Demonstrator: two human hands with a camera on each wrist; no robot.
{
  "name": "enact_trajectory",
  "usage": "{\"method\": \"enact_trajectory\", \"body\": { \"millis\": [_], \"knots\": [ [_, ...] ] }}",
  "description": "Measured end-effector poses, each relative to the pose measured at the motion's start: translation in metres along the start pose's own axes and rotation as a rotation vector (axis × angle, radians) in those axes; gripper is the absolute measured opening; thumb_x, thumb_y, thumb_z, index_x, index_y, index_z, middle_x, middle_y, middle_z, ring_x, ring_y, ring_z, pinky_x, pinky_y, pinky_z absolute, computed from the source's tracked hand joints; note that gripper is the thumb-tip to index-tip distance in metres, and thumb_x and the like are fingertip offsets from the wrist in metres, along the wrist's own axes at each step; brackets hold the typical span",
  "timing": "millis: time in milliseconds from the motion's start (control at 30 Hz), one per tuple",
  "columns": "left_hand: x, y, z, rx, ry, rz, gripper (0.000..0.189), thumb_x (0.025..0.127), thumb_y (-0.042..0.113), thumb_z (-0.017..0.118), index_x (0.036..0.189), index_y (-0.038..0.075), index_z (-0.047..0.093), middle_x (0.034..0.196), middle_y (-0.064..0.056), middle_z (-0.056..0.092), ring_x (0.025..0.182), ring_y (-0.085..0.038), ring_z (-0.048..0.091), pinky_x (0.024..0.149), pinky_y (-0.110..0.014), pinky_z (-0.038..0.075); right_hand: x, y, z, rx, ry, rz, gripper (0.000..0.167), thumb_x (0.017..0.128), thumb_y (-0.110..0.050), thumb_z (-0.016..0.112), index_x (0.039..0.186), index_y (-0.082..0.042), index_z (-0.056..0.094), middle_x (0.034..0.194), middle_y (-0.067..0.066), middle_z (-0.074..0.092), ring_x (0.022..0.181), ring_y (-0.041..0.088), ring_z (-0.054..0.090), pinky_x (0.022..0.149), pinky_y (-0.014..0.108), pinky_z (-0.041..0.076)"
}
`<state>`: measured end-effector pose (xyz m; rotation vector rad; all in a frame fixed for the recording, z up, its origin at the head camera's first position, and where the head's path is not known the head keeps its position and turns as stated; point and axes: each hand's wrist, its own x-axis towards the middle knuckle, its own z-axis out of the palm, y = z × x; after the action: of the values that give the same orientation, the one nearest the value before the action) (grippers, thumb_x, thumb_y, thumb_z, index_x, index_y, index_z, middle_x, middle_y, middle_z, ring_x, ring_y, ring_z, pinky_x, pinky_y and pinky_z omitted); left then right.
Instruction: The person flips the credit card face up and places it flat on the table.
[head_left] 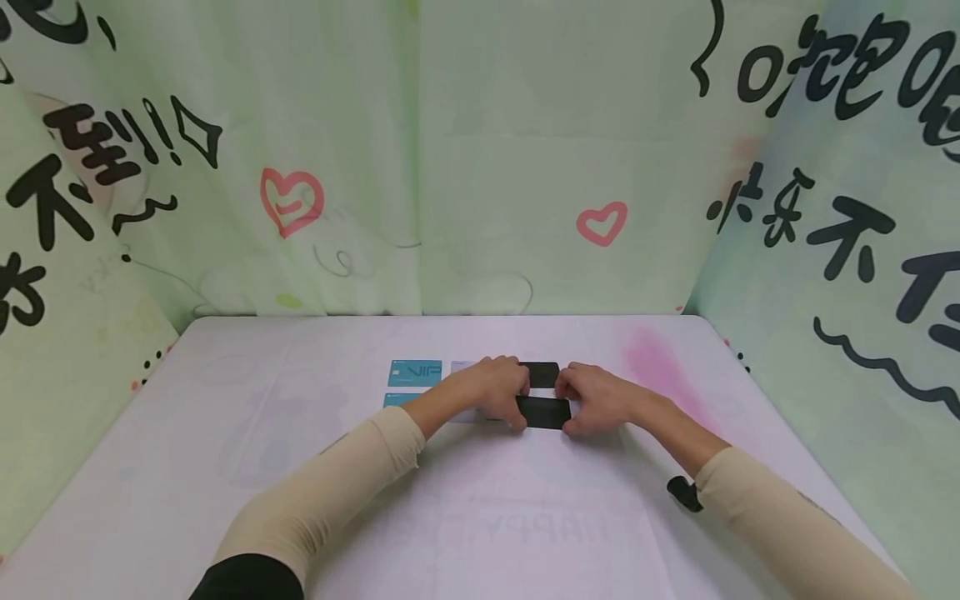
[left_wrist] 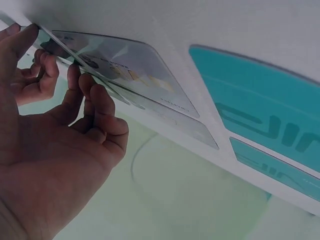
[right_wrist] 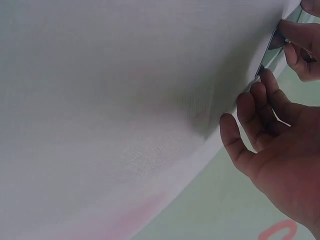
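Observation:
Two black cards lie one behind the other between my hands, the far black card (head_left: 540,374) and the near black card (head_left: 544,412). My left hand (head_left: 497,388) pinches the near card at its left end, thumb on the near side and curled fingers on the far side. At that card's right end, my right hand (head_left: 602,398) pinches it the same way. In the left wrist view, a silver VIP card (left_wrist: 135,70) lies beside the left fingers, with another silver card (left_wrist: 182,120) behind it. From above, the left hand partly covers both silver cards.
Left of the silver cards lie a far blue VIP card (head_left: 415,373) and a near blue card (head_left: 400,399), the latter partly behind the left forearm. The cards rest on a white-pink cloth-covered table (head_left: 525,517). Printed green curtains (head_left: 480,167) close off the back and sides.

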<state>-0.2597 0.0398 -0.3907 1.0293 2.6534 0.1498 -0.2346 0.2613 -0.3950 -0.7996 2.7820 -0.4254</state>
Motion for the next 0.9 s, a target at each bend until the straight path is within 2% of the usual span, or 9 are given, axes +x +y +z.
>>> {"method": "enact_trajectory", "body": {
  "millis": [167,433,633,900],
  "knots": [
    [0.0026,-0.0003,-0.0007,-0.019,-0.010,-0.004,0.047,0.084,0.042,0.084,0.117,0.012,0.070,0.108,-0.001,0.059,0.097,-0.015,0.054,0.083,-0.030,0.047,0.0006,0.0014,-0.0011,0.029,-0.015,0.017,0.040,0.071,-0.020,0.085,0.102,-0.008,0.063,0.095,0.003,0.056,0.087,0.016,0.051,0.082,0.031,0.044],
    [-0.0003,-0.0026,0.0007,-0.058,0.016,0.009,0.047,0.083,0.041,0.085,0.117,0.014,0.066,0.109,0.000,0.059,0.098,-0.014,0.053,0.086,-0.030,0.046,-0.0002,0.0014,0.0002,0.076,-0.004,0.017,0.041,0.071,-0.018,0.086,0.102,-0.008,0.061,0.092,0.003,0.058,0.085,0.015,0.052,0.080,0.030,0.045],
    [-0.0029,-0.0027,0.0032,-0.079,0.056,0.033,0.046,0.081,0.036,0.086,0.115,0.013,0.066,0.104,0.002,0.060,0.094,-0.013,0.054,0.082,-0.026,0.047,-0.0036,0.0021,0.0028,0.090,0.037,-0.023,0.043,0.071,-0.016,0.086,0.105,-0.009,0.062,0.090,0.002,0.060,0.084,0.014,0.052,0.078,0.029,0.045],
    [-0.0048,-0.0032,0.0047,-0.107,0.073,0.032,0.045,0.082,0.036,0.087,0.114,0.012,0.067,0.102,0.002,0.060,0.092,-0.013,0.055,0.081,-0.025,0.047,-0.0092,0.0019,0.0032,0.095,0.064,-0.068,0.049,0.070,-0.017,0.090,0.109,-0.007,0.062,0.093,0.004,0.059,0.084,0.015,0.051,0.076,0.028,0.044]
  ]
}}
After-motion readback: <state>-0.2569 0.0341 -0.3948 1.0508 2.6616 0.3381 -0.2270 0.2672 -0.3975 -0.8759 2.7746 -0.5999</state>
